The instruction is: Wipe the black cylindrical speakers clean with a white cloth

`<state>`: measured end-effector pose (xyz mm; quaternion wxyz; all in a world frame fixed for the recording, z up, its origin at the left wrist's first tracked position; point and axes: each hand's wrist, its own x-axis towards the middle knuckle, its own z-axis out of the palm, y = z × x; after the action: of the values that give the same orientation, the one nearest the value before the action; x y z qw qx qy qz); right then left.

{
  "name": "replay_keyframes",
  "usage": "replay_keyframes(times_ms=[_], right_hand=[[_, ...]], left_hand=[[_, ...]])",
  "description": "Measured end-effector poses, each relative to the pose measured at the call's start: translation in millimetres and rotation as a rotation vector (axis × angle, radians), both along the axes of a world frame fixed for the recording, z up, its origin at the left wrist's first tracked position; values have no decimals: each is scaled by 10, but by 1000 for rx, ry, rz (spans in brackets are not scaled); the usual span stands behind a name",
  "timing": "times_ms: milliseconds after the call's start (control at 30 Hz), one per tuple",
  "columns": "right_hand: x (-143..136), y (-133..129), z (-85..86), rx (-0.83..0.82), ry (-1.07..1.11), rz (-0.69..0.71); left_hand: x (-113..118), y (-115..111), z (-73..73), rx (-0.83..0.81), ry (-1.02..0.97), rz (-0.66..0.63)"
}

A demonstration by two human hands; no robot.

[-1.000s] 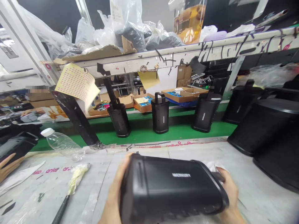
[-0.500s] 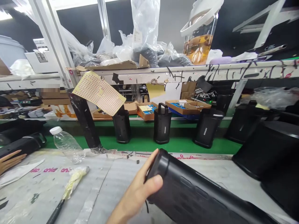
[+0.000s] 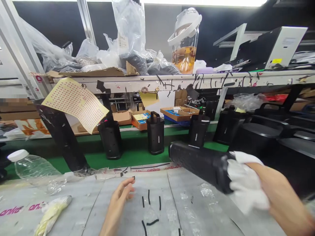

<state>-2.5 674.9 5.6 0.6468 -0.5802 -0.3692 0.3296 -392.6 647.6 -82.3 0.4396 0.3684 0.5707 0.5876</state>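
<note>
Right hand [image 3: 277, 185] is gripping speaker [image 3: 199, 164] through cloth [image 3: 246, 186], fingers clamped; left hand [image 3: 119, 198] is hanging near strips [image 3: 149, 197], fingers loosely spread.

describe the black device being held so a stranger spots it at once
Start at the pale work surface before the green strip. Over its right side, the right hand, with a white cloth, holds a black device. Unlike the upright black devices behind, this one is tipped sideways.
</note>
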Motion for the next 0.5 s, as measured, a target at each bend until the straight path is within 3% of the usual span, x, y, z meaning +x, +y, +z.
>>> replay_keyframes(times_ms=[100, 200, 333, 500], right_hand=[[-309, 548, 87, 19, -68, 7], [-611, 1179, 49, 42, -264, 19], [-887, 1801, -234, 37, -652, 157], [-1100, 2072, -681, 20, -1080, 474]], left_hand=[[-69, 46, -155, -18, 7, 39], [-86, 39, -215, -5, 22, 44], [-60, 32, -222, 16, 59, 39], [-6, 26, -228, 6, 109, 32]])
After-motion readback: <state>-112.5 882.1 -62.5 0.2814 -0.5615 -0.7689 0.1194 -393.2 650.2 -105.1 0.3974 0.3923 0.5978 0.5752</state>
